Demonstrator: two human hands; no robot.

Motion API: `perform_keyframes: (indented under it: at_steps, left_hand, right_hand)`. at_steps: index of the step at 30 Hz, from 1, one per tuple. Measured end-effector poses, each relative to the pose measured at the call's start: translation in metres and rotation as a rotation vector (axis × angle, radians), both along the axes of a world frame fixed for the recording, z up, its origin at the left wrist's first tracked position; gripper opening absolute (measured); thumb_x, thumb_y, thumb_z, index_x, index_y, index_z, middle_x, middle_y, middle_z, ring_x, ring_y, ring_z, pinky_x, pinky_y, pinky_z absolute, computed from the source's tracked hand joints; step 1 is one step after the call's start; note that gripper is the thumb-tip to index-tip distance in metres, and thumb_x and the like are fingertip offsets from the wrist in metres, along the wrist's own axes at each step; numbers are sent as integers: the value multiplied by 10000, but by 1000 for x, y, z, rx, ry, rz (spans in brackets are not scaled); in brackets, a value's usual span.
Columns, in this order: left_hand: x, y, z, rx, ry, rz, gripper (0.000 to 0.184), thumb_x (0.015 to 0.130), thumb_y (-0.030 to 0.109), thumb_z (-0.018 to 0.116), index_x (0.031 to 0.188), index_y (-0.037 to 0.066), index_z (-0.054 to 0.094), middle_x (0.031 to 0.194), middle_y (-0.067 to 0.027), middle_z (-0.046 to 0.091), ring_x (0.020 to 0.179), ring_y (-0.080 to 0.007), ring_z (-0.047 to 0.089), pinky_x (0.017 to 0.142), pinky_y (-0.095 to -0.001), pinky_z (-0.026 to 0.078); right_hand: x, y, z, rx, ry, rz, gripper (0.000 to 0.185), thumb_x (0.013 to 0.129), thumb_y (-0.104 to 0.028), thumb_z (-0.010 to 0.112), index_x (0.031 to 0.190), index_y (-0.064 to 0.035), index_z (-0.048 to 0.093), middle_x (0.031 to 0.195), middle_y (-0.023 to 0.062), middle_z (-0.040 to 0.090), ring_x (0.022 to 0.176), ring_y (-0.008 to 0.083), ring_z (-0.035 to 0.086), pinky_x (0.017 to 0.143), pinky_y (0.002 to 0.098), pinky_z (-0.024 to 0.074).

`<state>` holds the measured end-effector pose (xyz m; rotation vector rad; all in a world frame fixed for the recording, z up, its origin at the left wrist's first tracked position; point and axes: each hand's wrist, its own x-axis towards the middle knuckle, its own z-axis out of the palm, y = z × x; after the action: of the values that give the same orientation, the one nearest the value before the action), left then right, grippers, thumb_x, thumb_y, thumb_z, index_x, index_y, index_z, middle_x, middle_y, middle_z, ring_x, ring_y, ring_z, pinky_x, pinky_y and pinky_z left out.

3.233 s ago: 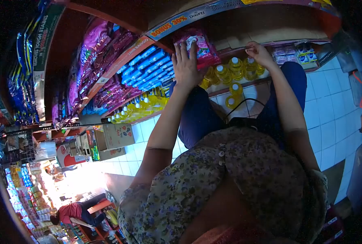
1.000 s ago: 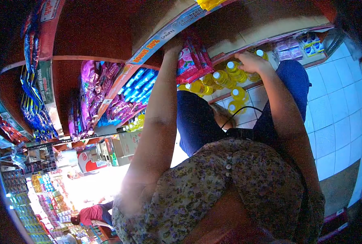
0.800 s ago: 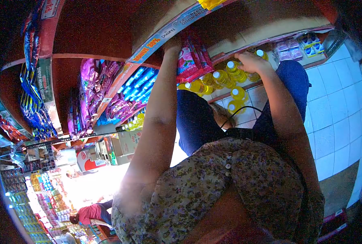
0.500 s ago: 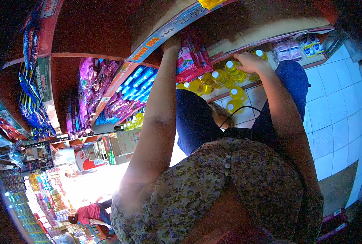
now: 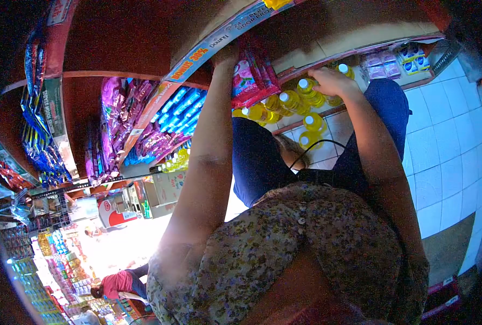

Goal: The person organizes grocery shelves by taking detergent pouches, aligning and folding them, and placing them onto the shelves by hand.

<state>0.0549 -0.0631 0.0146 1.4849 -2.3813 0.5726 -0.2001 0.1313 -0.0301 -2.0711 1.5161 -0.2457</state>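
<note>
My left hand (image 5: 226, 56) reaches in under the labelled shelf strip (image 5: 211, 43), and its fingers are hidden in shadow. Right beside its wrist lie pink packets (image 5: 252, 81), stacked at the shelf's edge. My right hand (image 5: 332, 82) rests at the lower shelf edge (image 5: 355, 56) with its fingers extended and nothing seen in them. Beneath and around it stand bottles of yellow liquid (image 5: 310, 93) with white caps. Two more such bottles (image 5: 314, 123) stand on the tiles between my knees.
Purple packets (image 5: 114, 122) and blue packets (image 5: 181, 111) fill compartments at left. Small boxed packs (image 5: 414, 58) sit at the shelf's right end. White floor tiles (image 5: 441, 135) stretch to the right. A person in a red top (image 5: 116, 284) is far off at lower left.
The view has shifted very slightly, so the shelves sit a little further left. Both hands keep nearly the same places.
</note>
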Motion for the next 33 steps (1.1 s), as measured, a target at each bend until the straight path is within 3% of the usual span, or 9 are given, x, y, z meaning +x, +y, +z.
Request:
perform_keyframes:
  at_steps: [8,10,13,20,22,33]
  left_hand:
    - [-2,8,2,-63,-18,-7,512,844,431,375,1244,116,429,1284,-151,409,1183,-341,372,989,-470,264]
    - [-7,14,11,49,20,25,515,846,440,373,1248,122,426,1296,-149,397,1190,-342,365,988,-470,266]
    - [10,-24,-18,7,31,-63,503,846,434,381,1231,117,446,1280,-147,417,1180,-345,376,982,-471,274]
    - [-9,16,12,54,106,-19,483,844,427,390,1202,114,474,1241,-153,453,1145,-350,411,959,-476,298]
    - [-12,20,17,-65,-14,-44,465,847,413,393,1191,115,483,1226,-157,463,1131,-342,426,949,-466,315]
    - [-12,16,15,-25,43,-30,450,848,407,394,1156,97,502,1174,-158,503,1074,-358,470,916,-483,342]
  right_hand:
    - [0,-1,-2,-1,-6,3,508,771,-193,607,1220,-45,421,1207,171,471,1127,314,438,947,392,364]
    - [1,1,2,22,-1,-3,509,769,-191,609,1219,-46,421,1208,171,471,1126,314,438,946,394,364]
    - [2,2,5,2,-8,-7,511,767,-190,611,1221,-52,420,1203,176,472,1122,319,441,944,397,366]
    - [3,4,7,15,-8,-1,496,770,-188,611,1211,-61,423,1182,194,479,1112,328,447,928,404,375]
    - [3,4,8,21,5,-7,487,770,-187,611,1204,-61,428,1175,194,484,1107,330,451,923,406,379]
    - [4,2,2,-12,-19,23,473,777,-194,604,1200,-66,435,1170,184,487,1103,325,455,919,403,383]
